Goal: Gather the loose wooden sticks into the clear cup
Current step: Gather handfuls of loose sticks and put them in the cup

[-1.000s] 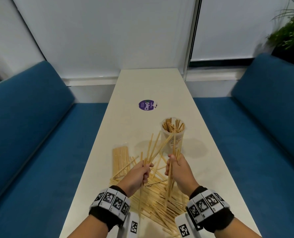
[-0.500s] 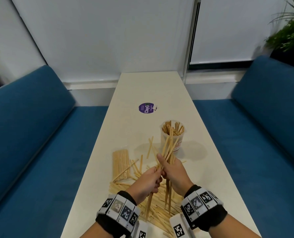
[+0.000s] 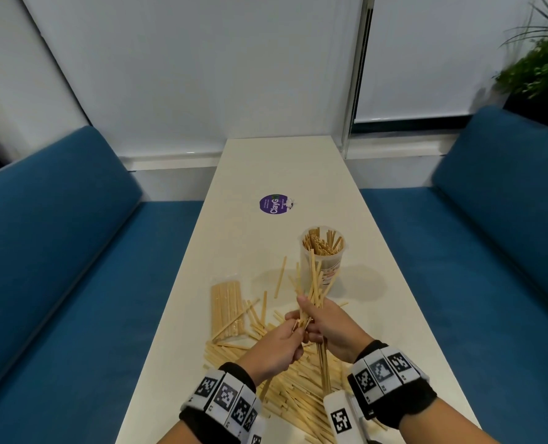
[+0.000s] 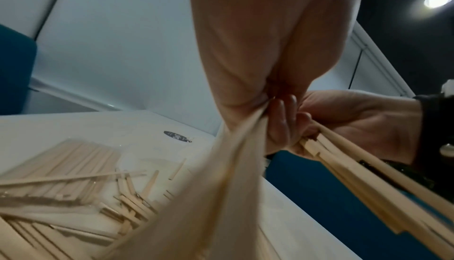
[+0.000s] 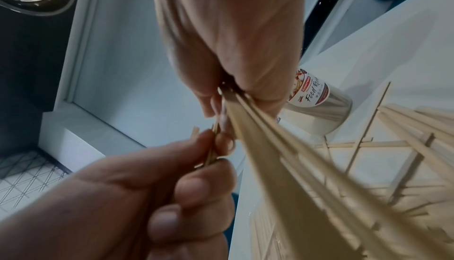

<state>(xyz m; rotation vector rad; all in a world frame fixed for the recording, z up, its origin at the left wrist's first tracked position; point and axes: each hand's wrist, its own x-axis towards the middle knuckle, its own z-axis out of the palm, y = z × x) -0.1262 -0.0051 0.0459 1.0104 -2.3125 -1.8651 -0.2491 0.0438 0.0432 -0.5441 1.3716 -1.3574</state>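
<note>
From the head view, my right hand (image 3: 328,328) grips a bundle of sticks (image 3: 314,283) short of the clear cup (image 3: 322,256) on the bench (image 3: 378,283). Left wrist view: left hand (image 4: 258,50) pinches a few sticks beside it. Right wrist view: merging them, I judge; next, lift over the rim.

Left forearm: reaches in from the lower left, angled up toward the middle; bare, with a black cuff and a band of black-and-white marker tiles at the wrist.
Left hand (image 3: 277,346): fingers curled, tips pinching a few sticks (image 3: 312,296) just beside the right hand.
Right forearm: comes in from the lower right, with the same cuff and marker band.
Right hand (image 3: 328,328): closed in a fist round the bundle of sticks, thumb up on the near side, back of hand facing up.
Hands together: touching or nearly so, raised above the table.
</note>
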